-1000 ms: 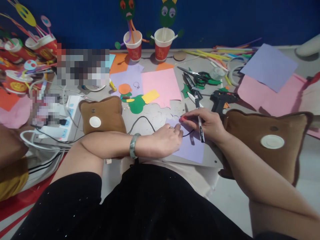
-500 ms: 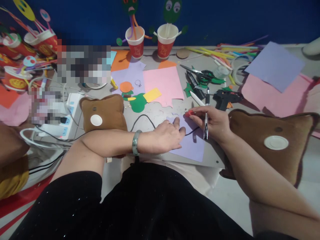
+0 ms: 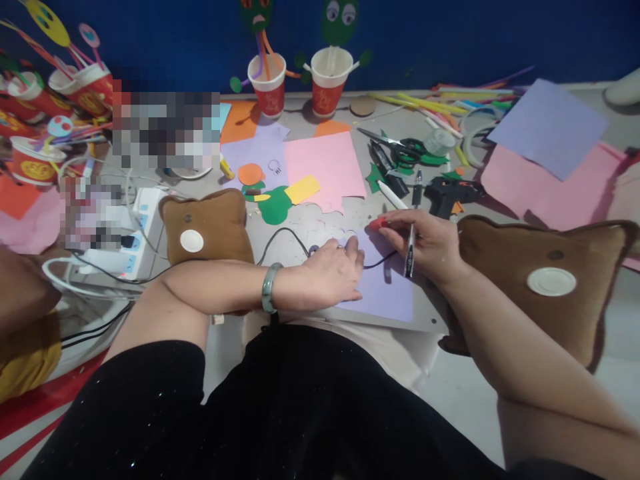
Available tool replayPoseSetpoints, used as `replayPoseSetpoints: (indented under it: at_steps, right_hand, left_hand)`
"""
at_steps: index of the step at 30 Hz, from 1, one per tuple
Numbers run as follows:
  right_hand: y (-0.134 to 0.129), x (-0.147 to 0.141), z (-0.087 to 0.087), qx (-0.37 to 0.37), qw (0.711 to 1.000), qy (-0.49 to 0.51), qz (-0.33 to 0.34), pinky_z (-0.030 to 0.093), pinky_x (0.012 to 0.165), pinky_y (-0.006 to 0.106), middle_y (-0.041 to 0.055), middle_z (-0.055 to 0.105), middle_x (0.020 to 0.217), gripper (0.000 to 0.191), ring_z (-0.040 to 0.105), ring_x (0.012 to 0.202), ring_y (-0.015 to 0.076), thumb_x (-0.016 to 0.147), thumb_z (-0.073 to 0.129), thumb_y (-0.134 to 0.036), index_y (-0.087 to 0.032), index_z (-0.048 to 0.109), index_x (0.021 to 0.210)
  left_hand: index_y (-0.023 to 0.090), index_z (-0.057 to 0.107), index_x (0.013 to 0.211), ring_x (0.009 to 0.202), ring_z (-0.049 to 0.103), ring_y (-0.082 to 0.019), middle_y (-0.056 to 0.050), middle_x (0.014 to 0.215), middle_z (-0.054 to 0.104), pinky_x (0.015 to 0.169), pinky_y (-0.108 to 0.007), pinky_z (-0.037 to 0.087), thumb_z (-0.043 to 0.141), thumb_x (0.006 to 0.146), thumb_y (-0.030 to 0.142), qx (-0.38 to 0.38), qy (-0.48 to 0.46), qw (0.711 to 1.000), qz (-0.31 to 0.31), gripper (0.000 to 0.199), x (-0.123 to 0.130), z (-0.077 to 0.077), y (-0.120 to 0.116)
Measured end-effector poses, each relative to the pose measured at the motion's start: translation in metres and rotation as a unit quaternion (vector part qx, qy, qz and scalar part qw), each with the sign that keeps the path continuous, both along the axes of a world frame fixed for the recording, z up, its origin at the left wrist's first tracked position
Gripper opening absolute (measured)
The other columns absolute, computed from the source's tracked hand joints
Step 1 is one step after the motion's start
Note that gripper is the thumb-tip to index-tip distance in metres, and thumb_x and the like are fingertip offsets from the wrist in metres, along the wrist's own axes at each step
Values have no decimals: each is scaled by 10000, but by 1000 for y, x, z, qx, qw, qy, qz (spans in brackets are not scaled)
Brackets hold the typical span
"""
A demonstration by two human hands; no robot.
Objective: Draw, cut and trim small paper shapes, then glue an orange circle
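Observation:
My left hand point(image 3: 334, 272) rests palm down on a sheet of purple paper point(image 3: 387, 300), fingers stretched out, near its left side. A clear and black pen point(image 3: 413, 227) sits between the fingers of my right hand point(image 3: 429, 245), over the sheet's right side. At that hand's pinched fingertips is something small and red point(image 3: 379, 223); I cannot make out what it is. A black cable point(image 3: 285, 230) runs behind my left hand, with another stretch crossing the sheet. A white marker-like stick point(image 3: 391, 195) lies just beyond my right hand.
Brown cushions point(image 3: 205, 220) flank the work spot, one at right point(image 3: 540, 293). Scissors point(image 3: 400, 143), a black glue gun point(image 3: 453, 195) and pink paper point(image 3: 327, 167) lie behind. Red cups point(image 3: 327, 90) stand along the blue wall. A power strip point(image 3: 140, 233) is at left.
My left hand has shifted slightly left, its fingers flatter and closer together. My right hand stays nearly in place, still with the pen.

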State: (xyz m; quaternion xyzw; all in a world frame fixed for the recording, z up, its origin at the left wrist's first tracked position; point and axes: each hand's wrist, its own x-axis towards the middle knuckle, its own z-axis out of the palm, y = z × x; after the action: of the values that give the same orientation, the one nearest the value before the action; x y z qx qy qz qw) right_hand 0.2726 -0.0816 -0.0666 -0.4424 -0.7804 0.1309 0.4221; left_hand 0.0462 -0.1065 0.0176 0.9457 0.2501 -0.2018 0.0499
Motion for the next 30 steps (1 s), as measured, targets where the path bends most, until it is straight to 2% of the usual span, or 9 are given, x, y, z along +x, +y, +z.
replayPoseSetpoints:
  at_steps: [7, 13, 16, 18, 21, 24, 27, 30]
  right_hand:
    - [0, -1, 1, 7, 1000, 8, -6, 700, 752, 403, 19, 850, 996, 116, 821, 829, 238, 957, 769, -270, -317, 752, 1061]
    - [0, 3, -5, -31, 999, 18, 17, 696, 787, 413, 19, 842, 1031, 143, 818, 871, 246, 948, 787, -301, -333, 751, 1083]
    - [0, 3, -6, -26, 999, 7, 18, 703, 782, 411, 34, 844, 1029, 133, 817, 875, 242, 952, 783, -325, -314, 744, 1078]
    - [-1, 3, -6, -32, 999, 3, 20, 709, 790, 416, 25, 845, 1039, 119, 821, 886, 242, 957, 775, -326, -338, 743, 1071]
    - [-2, 1, -5, -39, 999, 0, 38, 711, 810, 413, 10, 849, 1059, 142, 829, 911, 243, 960, 767, -288, -364, 744, 1078]
    - [-4, -1, -4, -36, 998, -7, 58, 706, 802, 400, 12, 855, 1050, 159, 833, 914, 243, 944, 777, -272, -333, 750, 1089]
    - [-4, -3, -2, -46, 996, -26, 65, 699, 799, 401, 12, 856, 1044, 157, 834, 903, 244, 936, 773, -275, -330, 764, 1083]
    - [-4, -5, 1, -60, 995, -42, 66, 690, 770, 415, 8, 857, 1015, 144, 826, 861, 251, 925, 769, -281, -341, 771, 1056]
  left_hand:
    - [-74, 476, 1553, 1380, 588, -385, -378, 1604, 484, 1032, -403, 404, 450, 1094, 545, 14, -16, 1000, -5, 771, 0, -3, -2]
    - [60, 563, 1484, 1251, 676, -357, -397, 1653, 399, 1027, -407, 385, 519, 1063, 575, -18, -31, 999, 32, 667, 1, -4, 5]
    - [53, 582, 1481, 1332, 628, -389, -393, 1632, 434, 1012, -410, 390, 501, 1075, 557, 3, -30, 999, 31, 652, 1, -4, 4]
    - [19, 601, 1469, 1355, 605, -381, -375, 1605, 482, 986, -396, 397, 478, 1090, 525, 18, -35, 999, 8, 644, 1, -4, 1]
    - [-20, 637, 1424, 1273, 643, -358, -362, 1513, 581, 930, -386, 406, 439, 1108, 484, 20, -44, 998, -31, 627, 2, -4, -2]
    - [-46, 622, 1435, 1241, 660, -363, -370, 1501, 590, 942, -402, 405, 421, 1114, 469, 12, -31, 998, -46, 639, 3, -4, -3]
    - [-35, 627, 1433, 1290, 630, -368, -337, 1469, 632, 957, -405, 400, 436, 1112, 462, -2, -32, 999, -41, 622, 3, -4, -2]
    - [12, 701, 1343, 1259, 626, -351, -289, 1360, 704, 935, -401, 391, 456, 1107, 427, -9, -54, 998, -36, 537, 3, -4, -2]
